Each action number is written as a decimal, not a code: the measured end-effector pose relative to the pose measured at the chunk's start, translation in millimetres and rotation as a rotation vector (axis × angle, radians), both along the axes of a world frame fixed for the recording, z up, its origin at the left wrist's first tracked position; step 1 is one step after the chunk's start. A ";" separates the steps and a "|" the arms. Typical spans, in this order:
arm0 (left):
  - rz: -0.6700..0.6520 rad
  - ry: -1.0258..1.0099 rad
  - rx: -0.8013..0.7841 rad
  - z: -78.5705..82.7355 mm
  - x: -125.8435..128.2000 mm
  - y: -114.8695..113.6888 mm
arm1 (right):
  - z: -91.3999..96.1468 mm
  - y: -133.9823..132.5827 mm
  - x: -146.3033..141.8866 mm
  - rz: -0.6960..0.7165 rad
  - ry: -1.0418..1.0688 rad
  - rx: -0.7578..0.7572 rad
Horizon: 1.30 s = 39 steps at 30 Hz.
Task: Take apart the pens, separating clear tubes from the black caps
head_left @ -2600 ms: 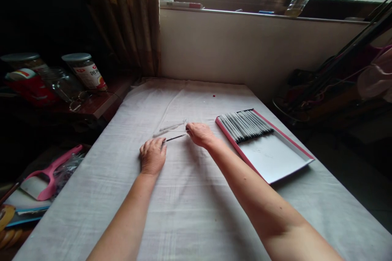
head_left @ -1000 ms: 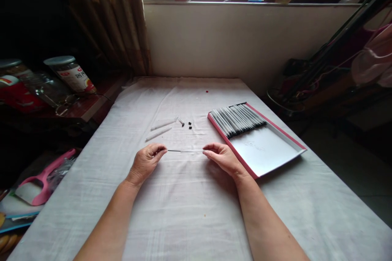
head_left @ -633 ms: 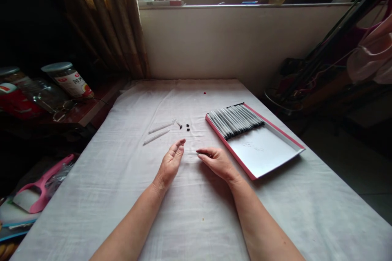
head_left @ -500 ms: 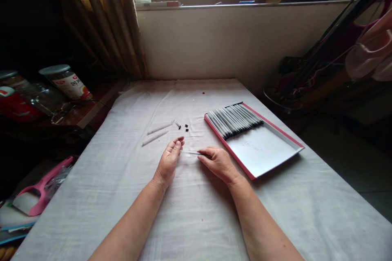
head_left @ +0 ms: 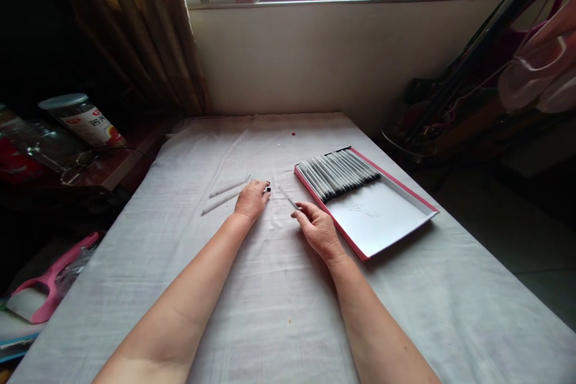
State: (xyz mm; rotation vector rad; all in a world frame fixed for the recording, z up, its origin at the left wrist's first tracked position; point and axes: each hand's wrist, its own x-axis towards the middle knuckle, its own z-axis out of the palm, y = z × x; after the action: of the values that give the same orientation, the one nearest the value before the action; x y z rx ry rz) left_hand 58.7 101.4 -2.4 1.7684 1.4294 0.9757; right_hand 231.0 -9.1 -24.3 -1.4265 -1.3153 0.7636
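Note:
My right hand [head_left: 317,229] is closed around the lower end of a thin, clear pen tube [head_left: 287,196], which points up and to the left over the tablecloth. Stretched forward, my left hand [head_left: 252,199] has its fingertips at two small black pen caps [head_left: 268,189] on the cloth; its thumb is mostly hidden. Just left of that hand lie two clear pen tubes, a farther one [head_left: 227,188] and a nearer one [head_left: 218,203]. To the right, a shallow red-edged box lid [head_left: 380,225] holds a row of pens [head_left: 337,173] with black ends.
A white cloth [head_left: 252,312] covers the table. Near the far edge lies a tiny red piece [head_left: 293,134]. On a side shelf at left stand a lidded jar [head_left: 87,123] and glassware. Pink-handled scissors [head_left: 49,282] lie at the lower left.
My left hand has let go of the pen tube's end and moved forward to the black caps. In my right hand the tube has swung from level to pointing away.

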 end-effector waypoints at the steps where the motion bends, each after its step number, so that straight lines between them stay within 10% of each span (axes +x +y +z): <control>1: -0.001 0.028 0.013 -0.6 3.6 2.3 | -0.1 0.2 0.3 -0.003 0.004 0.003; 7: 0.008 0.071 0.059 -3.8 1.9 -7.9 | -1.0 1.5 2.5 -0.043 -0.114 0.090; 18: 0.079 -0.318 -0.084 -11.3 -69.1 -101.9 | 6.7 -11.1 -20.4 0.137 -0.483 0.174; 39: 0.081 -0.313 -0.091 -6.9 -69.7 -107.8 | 5.4 -13.9 -26.8 0.191 -0.546 0.175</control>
State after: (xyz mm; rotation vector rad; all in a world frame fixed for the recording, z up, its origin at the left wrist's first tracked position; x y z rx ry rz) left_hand -11.0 -6.3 -9.3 1.4291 1.3299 1.1539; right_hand 204.2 -23.0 -19.0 -1.4322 -1.9076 0.3713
